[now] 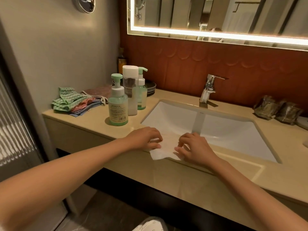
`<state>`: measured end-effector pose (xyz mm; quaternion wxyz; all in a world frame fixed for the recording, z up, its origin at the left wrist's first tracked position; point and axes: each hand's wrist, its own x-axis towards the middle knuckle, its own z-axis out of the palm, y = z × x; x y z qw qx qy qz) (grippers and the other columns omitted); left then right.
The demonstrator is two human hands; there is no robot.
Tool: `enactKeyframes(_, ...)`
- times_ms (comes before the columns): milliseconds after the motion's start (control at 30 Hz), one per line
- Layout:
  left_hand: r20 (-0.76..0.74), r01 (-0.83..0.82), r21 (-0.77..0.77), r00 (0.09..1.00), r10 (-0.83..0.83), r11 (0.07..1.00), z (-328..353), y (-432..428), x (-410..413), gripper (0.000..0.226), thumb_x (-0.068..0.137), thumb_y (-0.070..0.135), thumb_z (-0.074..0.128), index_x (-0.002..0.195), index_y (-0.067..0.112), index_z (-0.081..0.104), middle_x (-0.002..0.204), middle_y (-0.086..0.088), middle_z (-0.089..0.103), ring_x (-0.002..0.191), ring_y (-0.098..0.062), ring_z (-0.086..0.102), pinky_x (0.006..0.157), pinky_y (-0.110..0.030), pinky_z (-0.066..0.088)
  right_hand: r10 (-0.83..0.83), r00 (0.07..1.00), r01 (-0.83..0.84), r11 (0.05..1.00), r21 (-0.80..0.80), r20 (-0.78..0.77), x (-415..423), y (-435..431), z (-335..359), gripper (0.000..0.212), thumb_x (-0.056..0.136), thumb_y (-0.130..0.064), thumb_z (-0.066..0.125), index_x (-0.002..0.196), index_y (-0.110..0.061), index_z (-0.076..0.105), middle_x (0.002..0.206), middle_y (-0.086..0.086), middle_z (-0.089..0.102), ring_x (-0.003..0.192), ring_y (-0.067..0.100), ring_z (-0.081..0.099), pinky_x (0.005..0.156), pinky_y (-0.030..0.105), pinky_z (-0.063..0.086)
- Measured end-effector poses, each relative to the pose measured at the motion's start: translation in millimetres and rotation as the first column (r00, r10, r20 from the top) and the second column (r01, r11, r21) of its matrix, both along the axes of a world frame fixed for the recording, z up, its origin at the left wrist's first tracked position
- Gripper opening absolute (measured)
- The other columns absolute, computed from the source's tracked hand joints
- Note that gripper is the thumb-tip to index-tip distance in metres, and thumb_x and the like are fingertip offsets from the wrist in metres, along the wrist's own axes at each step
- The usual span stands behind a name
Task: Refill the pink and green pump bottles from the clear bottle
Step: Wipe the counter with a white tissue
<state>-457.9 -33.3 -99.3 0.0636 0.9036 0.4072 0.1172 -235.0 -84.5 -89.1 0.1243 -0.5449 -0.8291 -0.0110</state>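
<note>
Beige stone forms the surface point(90, 120), with a white sink point(175, 119) sunk into it under a chrome tap point(210, 85), a red-brown tiled wall point(183, 64) and a lit mirror point(216, 15). At its front edge the left hand point(145, 139) and right hand point(196, 147) pinch a white tissue point(160, 155) with curled fingers point(155, 138). Near the back left corner stand a green pump bottle point(118, 104), a clear bottle point(130, 90) topped white and a second green pump bottle point(142, 95). Folded cloths point(73, 102) lie by the left edge.

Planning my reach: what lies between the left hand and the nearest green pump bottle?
Head view: only bare countertop separates green pump bottle and left hand, which pinches a white tissue.
</note>
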Motion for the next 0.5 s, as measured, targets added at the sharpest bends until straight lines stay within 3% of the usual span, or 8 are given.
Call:
enactKeyframes(133, 0.033, 0.027, -0.044, 0.999, -0.025, 0.999, 0, 1, -21, 0.036, 0.092, 0.038, 0.055, 0.122, 0.020, 0.061, 0.130, 0.003, 0.056, 0.117, -0.012, 0.049, 0.093, -0.022, 0.039, -0.001, 0.993, -0.001, 1.000, -0.018, -0.122, -11, 11, -2, 0.023, 0.092, -0.038, 0.050, 0.101, -0.023, 0.065, 0.112, -0.003, 0.060, 0.104, 0.017, 0.051, 0.089, 0.036, 0.041)
enactKeyframes(300, 0.104, 0.042, -0.182, 0.994, -0.023, 0.982, 4, 7, -57, 0.033, 0.090, 0.031, 0.061, 0.122, 0.023, 0.061, 0.133, 0.007, 0.055, 0.120, -0.010, 0.049, 0.100, -0.020, 0.038, 0.037, 0.980, -0.048, 0.998, -0.052, -0.194, -37, 28, -5, 0.031, 0.096, -0.035, 0.046, 0.122, -0.024, 0.057, 0.126, -0.004, 0.055, 0.111, 0.015, 0.050, 0.093, 0.031, 0.042)
enactKeyframes(400, 0.111, 0.000, -0.228, 0.994, 0.026, 0.974, 7, 18, -81, 0.034, 0.087, 0.031, 0.064, 0.120, 0.027, 0.059, 0.128, 0.009, 0.058, 0.112, -0.017, 0.056, 0.097, -0.036, 0.046, 0.070, 0.983, -0.084, 0.994, -0.074, -0.172, -60, 46, -6, 0.033, 0.096, -0.033, 0.045, 0.126, -0.024, 0.055, 0.130, -0.004, 0.054, 0.112, 0.014, 0.050, 0.093, 0.028, 0.043)
enactKeyframes(500, 0.079, -0.060, -0.201, 0.994, 0.078, 0.978, 10, 29, -100, 0.039, 0.086, 0.032, 0.065, 0.124, 0.027, 0.056, 0.130, 0.008, 0.055, 0.116, -0.009, 0.051, 0.101, -0.030, 0.043, 0.054, 0.997, -0.055, 0.998, -0.003, -0.060, -77, 60, -7, 0.030, 0.096, -0.033, 0.046, 0.122, -0.026, 0.058, 0.126, -0.005, 0.057, 0.110, 0.016, 0.047, 0.088, 0.029, 0.042)
